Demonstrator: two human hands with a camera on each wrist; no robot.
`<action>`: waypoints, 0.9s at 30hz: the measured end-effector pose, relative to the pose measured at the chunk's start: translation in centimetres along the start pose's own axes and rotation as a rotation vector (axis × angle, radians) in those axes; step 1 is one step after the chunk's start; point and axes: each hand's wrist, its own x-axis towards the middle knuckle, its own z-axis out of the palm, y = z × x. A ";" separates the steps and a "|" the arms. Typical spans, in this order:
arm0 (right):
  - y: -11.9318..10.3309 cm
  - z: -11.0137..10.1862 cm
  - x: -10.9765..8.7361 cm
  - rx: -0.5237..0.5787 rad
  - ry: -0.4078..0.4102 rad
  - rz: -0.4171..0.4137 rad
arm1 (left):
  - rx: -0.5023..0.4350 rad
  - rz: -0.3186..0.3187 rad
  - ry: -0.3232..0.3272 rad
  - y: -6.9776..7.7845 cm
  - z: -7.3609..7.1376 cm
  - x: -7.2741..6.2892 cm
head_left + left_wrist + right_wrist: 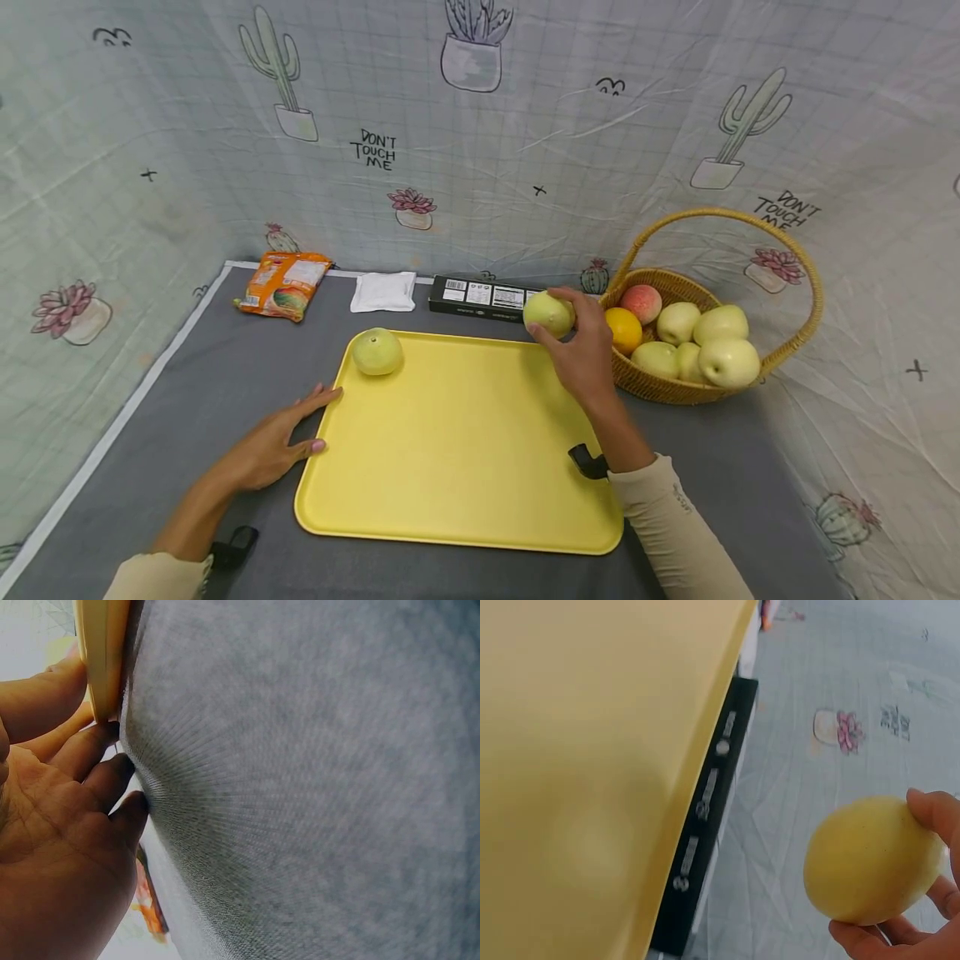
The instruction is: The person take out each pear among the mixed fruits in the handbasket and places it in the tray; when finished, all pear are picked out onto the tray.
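My right hand (588,354) holds a round yellow-green fruit (549,314) between thumb and fingers, above the far right edge of a yellow tray (457,442). In the right wrist view, the same fruit (874,861) has smooth skin with tiny specks; whether it is an apple or a pear I cannot tell. A similar pale green fruit (377,352) sits in the tray's far left corner. My left hand (262,446) touches the tray's left rim with spread thumb and fingers. Its fingertips (135,802) meet the grey cloth beside the tray in the left wrist view.
A wicker basket (630,383) with a tall handle stands at the right, holding a peach (641,303), an orange (623,330) and several pale green fruits (729,362). Along the back lie an orange packet (285,285), a white pouch (383,292) and a black box (476,297).
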 end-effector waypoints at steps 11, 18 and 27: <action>-1.3 3.1 -0.3 0.054 -0.078 0.002 | 0.030 -0.005 0.000 0.2 0.2 0.3; -2.5 5.4 -0.5 0.086 -0.158 0.008 | 0.010 0.026 0.016 -0.1 0.2 0.0; -3.8 8.0 -0.6 0.100 -0.255 0.029 | -0.003 0.024 0.017 0.0 0.2 0.0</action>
